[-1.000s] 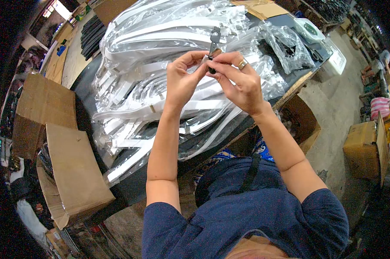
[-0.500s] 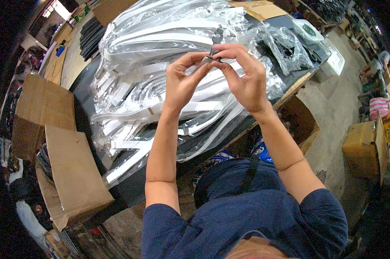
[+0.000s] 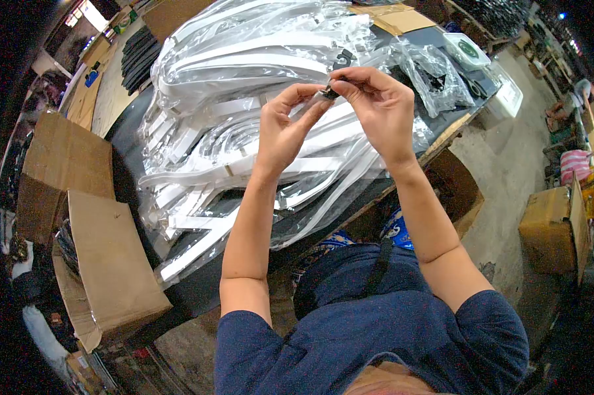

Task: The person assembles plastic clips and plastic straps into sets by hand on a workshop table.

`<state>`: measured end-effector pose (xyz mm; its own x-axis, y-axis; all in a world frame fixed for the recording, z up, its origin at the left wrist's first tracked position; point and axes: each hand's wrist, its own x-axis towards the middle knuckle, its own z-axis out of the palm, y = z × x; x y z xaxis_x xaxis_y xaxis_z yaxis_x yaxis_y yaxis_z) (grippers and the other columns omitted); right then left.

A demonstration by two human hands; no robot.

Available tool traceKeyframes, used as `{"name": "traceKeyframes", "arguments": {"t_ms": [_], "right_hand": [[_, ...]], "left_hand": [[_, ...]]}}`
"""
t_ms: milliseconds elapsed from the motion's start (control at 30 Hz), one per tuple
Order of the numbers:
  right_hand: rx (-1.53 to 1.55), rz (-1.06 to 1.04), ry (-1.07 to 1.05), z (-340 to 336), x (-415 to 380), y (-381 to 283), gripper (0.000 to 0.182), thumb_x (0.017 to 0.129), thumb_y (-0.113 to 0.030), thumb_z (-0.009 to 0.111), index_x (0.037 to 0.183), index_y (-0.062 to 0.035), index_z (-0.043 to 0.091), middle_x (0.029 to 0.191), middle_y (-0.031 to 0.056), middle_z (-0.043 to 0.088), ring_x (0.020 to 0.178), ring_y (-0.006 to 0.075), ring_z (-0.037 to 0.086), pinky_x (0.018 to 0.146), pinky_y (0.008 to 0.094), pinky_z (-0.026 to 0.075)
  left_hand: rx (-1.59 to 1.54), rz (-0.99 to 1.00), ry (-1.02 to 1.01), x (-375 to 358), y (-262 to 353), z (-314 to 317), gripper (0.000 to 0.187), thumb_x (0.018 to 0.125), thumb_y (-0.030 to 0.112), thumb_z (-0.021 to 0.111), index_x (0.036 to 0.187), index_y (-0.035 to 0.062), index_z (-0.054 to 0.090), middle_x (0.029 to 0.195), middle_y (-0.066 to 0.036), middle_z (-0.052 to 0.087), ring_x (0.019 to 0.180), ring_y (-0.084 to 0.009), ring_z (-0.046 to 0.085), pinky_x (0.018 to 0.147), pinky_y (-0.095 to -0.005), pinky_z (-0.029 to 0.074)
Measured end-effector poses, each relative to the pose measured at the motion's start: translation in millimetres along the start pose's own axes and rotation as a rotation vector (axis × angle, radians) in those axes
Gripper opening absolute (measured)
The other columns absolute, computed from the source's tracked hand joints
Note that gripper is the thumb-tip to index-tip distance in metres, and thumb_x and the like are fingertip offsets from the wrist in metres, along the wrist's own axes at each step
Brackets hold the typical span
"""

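Observation:
Above the heap of bagged straps, my right hand (image 3: 384, 115) pinches a small black piece with a hooked upper end (image 3: 342, 60) between thumb and fingertips. Its exact kind is hard to make out. My left hand (image 3: 285, 131) is closed at the lower end of the same piece, thumb and forefinger meeting around it. The fingertips cover most of that lower part. Beneath both hands, long white straps (image 3: 257, 56) in clear plastic bags lie piled on a dark table cover (image 3: 129, 131).
Open cardboard boxes (image 3: 116, 253) stand at the left table edge. Crumpled clear plastic (image 3: 435, 79) and a white container with a green label (image 3: 466, 49) lie at the right end. Another carton (image 3: 548, 230) sits on the floor at right, and a person is farther back.
Both hands have shifted slightly right. The black piece has tilted rightward, and its hooked end sits lower and closer to my right fingers.

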<state>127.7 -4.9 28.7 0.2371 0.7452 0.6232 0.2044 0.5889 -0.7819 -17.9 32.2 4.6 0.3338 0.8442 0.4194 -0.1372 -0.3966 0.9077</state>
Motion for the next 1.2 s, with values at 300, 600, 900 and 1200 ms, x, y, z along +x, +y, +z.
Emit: {"name": "traceKeyframes", "arguments": {"t_ms": [300,600,900,1200], "right_hand": [[0.411,0.236,-0.068,-10.2,1.7,3.5,0.012,0.08,-0.002,0.069,0.092,-0.0006,0.069,0.091,0.0039,0.067,0.082,0.0085,0.06,0.076,0.0199,0.046],[0.433,0.269,-0.053,-12.5,3.5,10.7,0.013,0.079,-0.002,0.07,0.092,0.0003,0.07,0.088,0.0057,0.069,0.078,0.0086,0.062,0.075,0.0198,0.048],[-0.078,-0.058,-0.053,-3.2,-7.9,1.9,0.014,0.069,-0.003,0.076,0.082,-0.0063,0.074,0.077,0.0056,0.066,0.083,0.0152,0.056,0.075,0.0282,0.044],[0.096,0.057,-0.042,-2.9,-12.1,-8.9,0.013,0.082,-0.004,0.065,0.094,-0.0048,0.071,0.084,0.0056,0.067,0.088,0.0111,0.057,0.079,0.0245,0.044]], "left_hand": [[0.313,0.237,-0.007,2.5,4.2,-3.4,0.014,0.079,0.008,0.068,0.093,0.0094,0.068,0.084,0.0,0.067,0.083,-0.0128,0.061,0.108,-0.0459,0.019],[0.253,0.138,-0.044,1.8,0.2,-5.2,0.016,0.079,0.011,0.07,0.095,0.0091,0.069,0.088,0.0,0.068,0.087,-0.0129,0.061,0.107,-0.0477,0.02],[0.017,-0.003,-0.072,-4.3,18.4,-4.2,0.028,0.081,0.01,0.07,0.104,-0.0026,0.065,0.095,-0.009,0.069,0.089,-0.015,0.064,0.082,-0.027,0.049],[-0.077,-0.044,-0.14,-3.0,16.0,-6.4,0.023,0.086,0.009,0.064,0.104,-0.005,0.063,0.09,-0.009,0.068,0.084,-0.0129,0.064,0.075,-0.0245,0.05]]}}
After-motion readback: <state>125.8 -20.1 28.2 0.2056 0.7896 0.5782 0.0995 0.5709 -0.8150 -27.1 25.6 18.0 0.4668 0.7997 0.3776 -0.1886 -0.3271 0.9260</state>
